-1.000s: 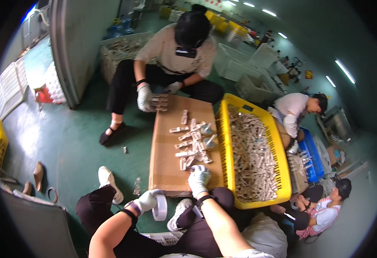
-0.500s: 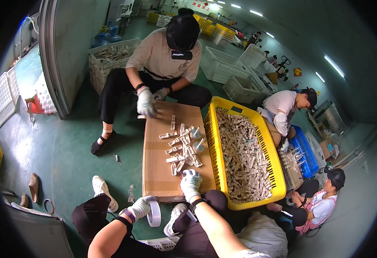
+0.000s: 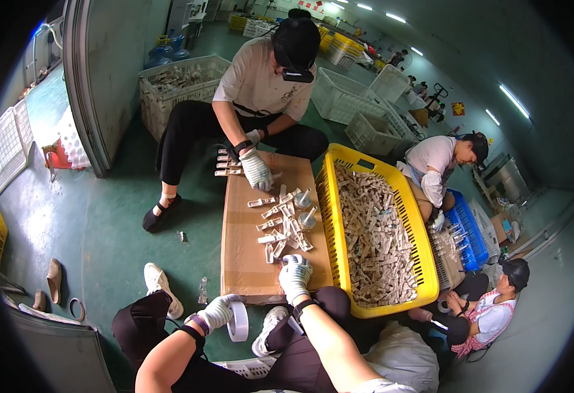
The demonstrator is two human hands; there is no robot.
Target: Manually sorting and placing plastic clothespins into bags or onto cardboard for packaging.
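My left hand [image 3: 215, 313], in a white striped glove, is closed on a roll of whitish tape [image 3: 238, 322] beside the near edge of a cardboard box [image 3: 242, 259]. My right hand [image 3: 295, 278], gloved alike, rests over the box's near part with its fingers curled; whatever they hold is hidden. Just beyond it lies a loose pile of pale plastic clip-like pieces [image 3: 289, 230]. Two small bottles with nozzle tips [image 3: 307, 218] stand at the pile's right. Across the box, a co-worker's gloved hand [image 3: 257, 170] reaches toward the pile, near several pieces lined up at the far left edge [image 3: 228, 172].
A yellow crate [image 3: 431, 281] full of similar pieces stands against the box's right side. Farther right, two people sit near a blue crate [image 3: 467, 229]. A white crate [image 3: 156, 108] stands behind the co-worker. Shoes [image 3: 54, 281] lie on the floor at left.
The co-worker's hand has moved from the box's far left edge inward toward the pile, uncovering the lined-up pieces. My hands stay nearly where they were; the view has shifted slightly.
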